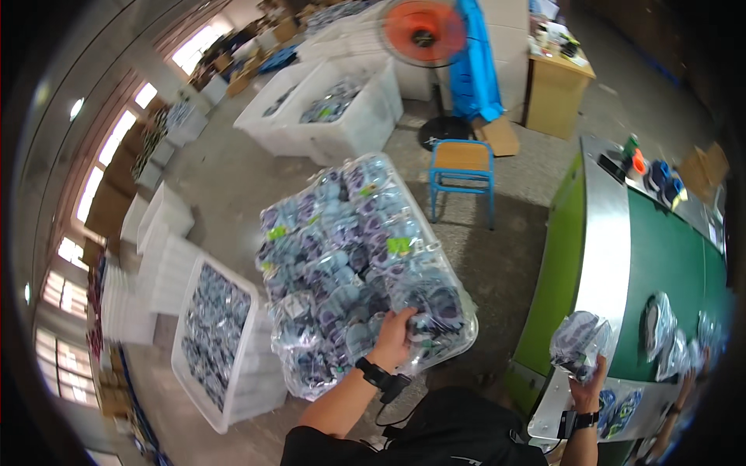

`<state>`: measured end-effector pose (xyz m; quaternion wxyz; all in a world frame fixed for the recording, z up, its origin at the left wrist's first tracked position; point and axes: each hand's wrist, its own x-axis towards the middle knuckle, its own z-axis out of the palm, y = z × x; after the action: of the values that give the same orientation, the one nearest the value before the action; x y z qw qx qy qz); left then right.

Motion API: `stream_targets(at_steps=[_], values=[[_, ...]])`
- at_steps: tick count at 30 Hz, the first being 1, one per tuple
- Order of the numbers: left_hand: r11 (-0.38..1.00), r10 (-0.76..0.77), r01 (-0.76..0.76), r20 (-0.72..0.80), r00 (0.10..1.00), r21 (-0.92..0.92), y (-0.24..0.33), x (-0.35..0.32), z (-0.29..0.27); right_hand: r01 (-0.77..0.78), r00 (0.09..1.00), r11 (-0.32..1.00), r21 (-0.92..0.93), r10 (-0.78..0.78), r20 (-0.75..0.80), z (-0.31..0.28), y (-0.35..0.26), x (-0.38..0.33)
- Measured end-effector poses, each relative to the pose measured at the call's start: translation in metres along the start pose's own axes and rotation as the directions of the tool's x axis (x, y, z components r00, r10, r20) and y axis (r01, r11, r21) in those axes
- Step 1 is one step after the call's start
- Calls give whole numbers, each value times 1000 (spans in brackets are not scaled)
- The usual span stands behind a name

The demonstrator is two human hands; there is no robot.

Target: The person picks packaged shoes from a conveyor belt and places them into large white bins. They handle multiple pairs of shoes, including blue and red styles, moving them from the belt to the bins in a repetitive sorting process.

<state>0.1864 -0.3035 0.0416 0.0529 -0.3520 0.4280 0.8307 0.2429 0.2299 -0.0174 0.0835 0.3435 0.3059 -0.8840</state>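
A white bin [466, 330] in front of me is heaped with shoes in clear plastic bags, blue-grey and purple. My left hand [395, 339] reaches over its near side, fingers closed at the edge of a bagged pair of dark shoes [437, 304] on top of the heap. Out to the right, my right hand [592, 384] grips another bagged pair of shoes [576, 340], grey-purple, held up over the metal edge of a green conveyor [649, 260]. More bagged shoes [660, 326] lie on the belt. Bag plastic partly hides the fingertips of both hands.
A second white bin [252, 311] of bagged shoes stands left, with larger white tubs [381, 101] behind. Beyond the near bin are a blue-framed stool [462, 161] and an orange fan [423, 35]. Another person's hand [687, 382] is by the conveyor at far right.
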Motion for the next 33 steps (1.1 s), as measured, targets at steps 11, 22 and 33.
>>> stream_targets(at_steps=[11,22,33], values=[[904,267,-379,-433,861,-197,147,32,-205,-23,997,990,-141,34,75,111,52,0],[943,324,-303,-596,735,138,166,82,-288,0,971,987,-160,38,236,186,142,-7],[916,-7,-181,463,886,359,185,3,-110,-52,760,820,-570,403,510,363,181,-52]])
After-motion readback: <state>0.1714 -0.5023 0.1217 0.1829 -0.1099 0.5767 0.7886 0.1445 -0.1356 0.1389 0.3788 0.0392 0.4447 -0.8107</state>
